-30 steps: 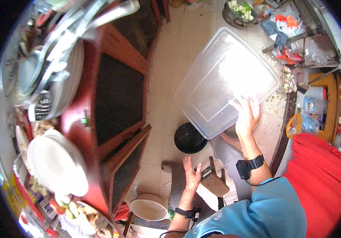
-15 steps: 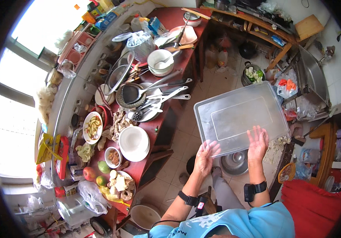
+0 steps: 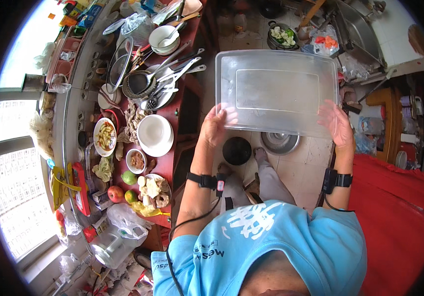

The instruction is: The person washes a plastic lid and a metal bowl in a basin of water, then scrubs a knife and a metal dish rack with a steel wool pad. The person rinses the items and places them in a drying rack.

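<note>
The left hand (image 3: 215, 125) has a closed grip on the near left corner of a clear plastic lid (image 3: 277, 89), held above the floor (image 3: 305, 170). The right hand (image 3: 339, 124) grips the near right corner loosely, fingers blurred through the plastic. The lid hides part of a steel bowl (image 3: 281, 143). White and dark lettering marks the blue shirt (image 3: 291, 222); print on a red package (image 3: 80, 187) is too small to read.
</note>
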`<control>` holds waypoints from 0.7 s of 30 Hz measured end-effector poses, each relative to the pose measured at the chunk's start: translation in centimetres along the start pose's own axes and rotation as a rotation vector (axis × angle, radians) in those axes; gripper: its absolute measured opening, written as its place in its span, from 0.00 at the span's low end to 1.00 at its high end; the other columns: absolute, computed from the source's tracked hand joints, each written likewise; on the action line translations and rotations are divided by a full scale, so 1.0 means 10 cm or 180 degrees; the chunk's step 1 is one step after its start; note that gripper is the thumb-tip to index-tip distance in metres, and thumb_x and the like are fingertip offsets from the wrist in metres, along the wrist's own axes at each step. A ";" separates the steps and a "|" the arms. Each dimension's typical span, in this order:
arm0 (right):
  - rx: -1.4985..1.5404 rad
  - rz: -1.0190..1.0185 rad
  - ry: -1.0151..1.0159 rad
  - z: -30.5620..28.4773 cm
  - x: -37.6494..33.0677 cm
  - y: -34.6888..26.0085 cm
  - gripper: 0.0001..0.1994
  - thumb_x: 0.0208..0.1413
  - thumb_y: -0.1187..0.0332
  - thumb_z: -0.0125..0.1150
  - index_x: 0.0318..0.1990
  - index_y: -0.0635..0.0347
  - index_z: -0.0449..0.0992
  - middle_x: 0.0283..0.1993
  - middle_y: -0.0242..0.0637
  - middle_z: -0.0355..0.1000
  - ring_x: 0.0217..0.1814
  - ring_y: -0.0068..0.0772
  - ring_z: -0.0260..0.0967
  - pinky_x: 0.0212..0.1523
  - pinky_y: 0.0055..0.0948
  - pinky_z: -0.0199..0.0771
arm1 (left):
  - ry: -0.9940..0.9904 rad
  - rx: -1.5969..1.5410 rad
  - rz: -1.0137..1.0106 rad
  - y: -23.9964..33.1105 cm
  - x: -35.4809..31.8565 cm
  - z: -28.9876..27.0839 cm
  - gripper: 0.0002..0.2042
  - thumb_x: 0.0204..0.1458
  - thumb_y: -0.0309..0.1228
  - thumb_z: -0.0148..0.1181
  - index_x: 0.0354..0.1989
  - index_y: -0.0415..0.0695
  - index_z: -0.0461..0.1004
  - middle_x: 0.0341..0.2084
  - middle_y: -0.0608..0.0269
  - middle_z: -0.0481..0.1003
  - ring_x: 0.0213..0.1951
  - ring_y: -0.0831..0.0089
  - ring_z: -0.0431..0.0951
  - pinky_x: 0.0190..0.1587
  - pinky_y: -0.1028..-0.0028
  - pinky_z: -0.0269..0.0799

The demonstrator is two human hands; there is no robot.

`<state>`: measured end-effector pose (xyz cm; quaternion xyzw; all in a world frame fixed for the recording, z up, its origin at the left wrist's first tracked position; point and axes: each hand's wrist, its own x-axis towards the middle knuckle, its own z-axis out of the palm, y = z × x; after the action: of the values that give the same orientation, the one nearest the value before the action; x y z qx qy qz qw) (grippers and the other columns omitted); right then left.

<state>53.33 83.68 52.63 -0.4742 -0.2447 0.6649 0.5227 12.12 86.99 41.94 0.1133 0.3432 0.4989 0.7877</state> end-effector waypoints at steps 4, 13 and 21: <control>-0.0798 -0.0330 0.0517 0.04 -0.14 -0.17 0.15 0.64 0.66 0.55 0.53 0.64 0.72 0.43 0.43 0.77 0.44 0.35 0.77 0.40 0.36 0.80 | 0.0410 0.0618 -0.0151 -0.12 0.04 0.19 0.21 0.62 0.33 0.55 0.63 0.44 0.63 0.58 0.55 0.68 0.58 0.58 0.69 0.52 0.54 0.74; -0.4977 -0.3303 0.1662 -0.12 -0.11 -0.55 0.12 0.60 0.73 0.58 0.50 0.63 0.74 0.44 0.44 0.78 0.44 0.43 0.78 0.40 0.34 0.78 | 0.0569 0.2749 0.0119 -0.60 -0.35 0.12 0.28 0.59 0.41 0.59 0.65 0.41 0.63 0.61 0.55 0.67 0.63 0.64 0.65 0.61 0.67 0.63; -0.5680 -0.3899 0.1789 -0.60 0.29 -0.59 0.17 0.53 0.78 0.59 0.52 0.60 0.72 0.43 0.47 0.76 0.44 0.48 0.76 0.42 0.38 0.77 | 0.1098 0.3378 0.0155 -0.56 -1.02 -0.07 0.26 0.59 0.40 0.60 0.62 0.38 0.66 0.60 0.53 0.70 0.63 0.65 0.67 0.63 0.70 0.61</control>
<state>61.37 87.34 53.83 -0.6123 -0.6996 -0.2495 0.2711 12.92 75.38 42.90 0.4190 0.6685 0.2870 0.5433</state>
